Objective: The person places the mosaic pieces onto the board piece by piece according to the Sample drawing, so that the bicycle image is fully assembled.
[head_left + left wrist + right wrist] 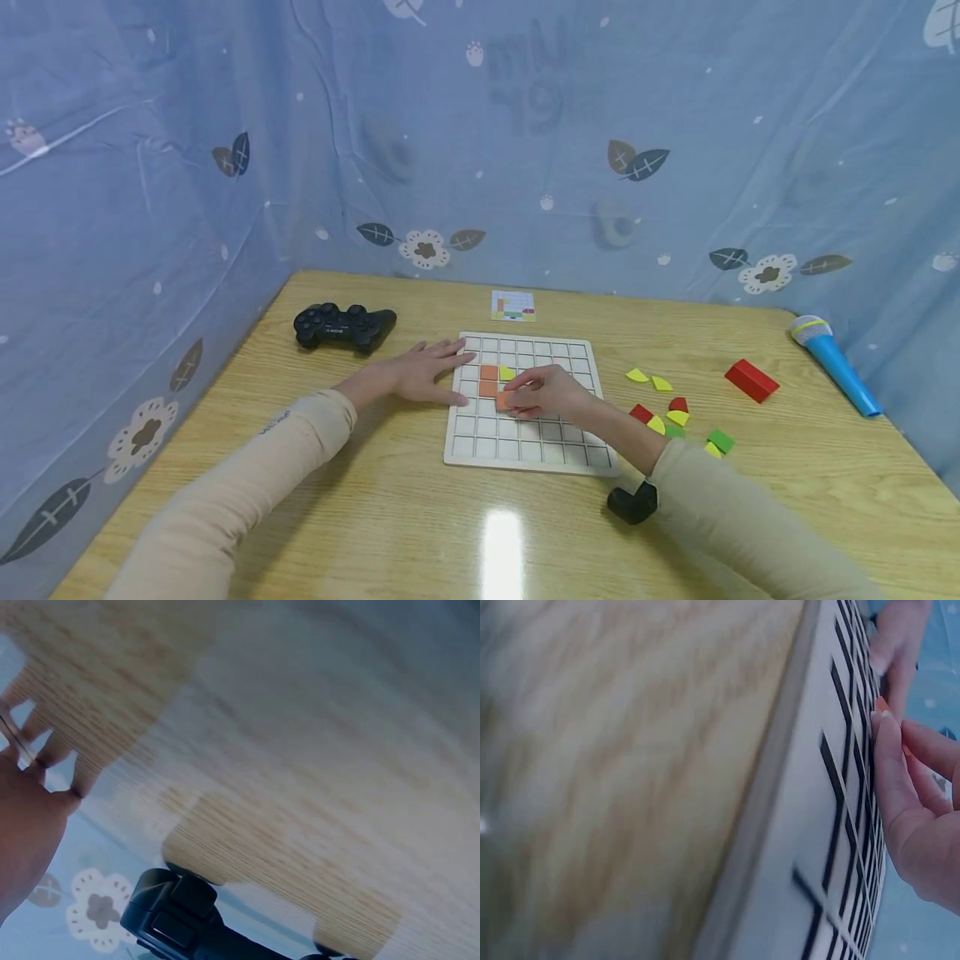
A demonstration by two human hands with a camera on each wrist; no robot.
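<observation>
A white grid board lies on the wooden table. Two orange square tiles sit on it one behind the other, with a yellow quarter-round tile beside the farther one. My right hand pinches another orange square tile low over the grid, just right of and nearer than the placed pair. In the right wrist view thumb and fingertips hold this tile by its edge. Fingers spread, my left hand rests at the board's left edge, with its fingertips over the rim.
Loose yellow, red and green tiles lie right of the board, near a red block and a blue toy microphone. A black game controller stands at the back left. Behind the board lies a pattern card.
</observation>
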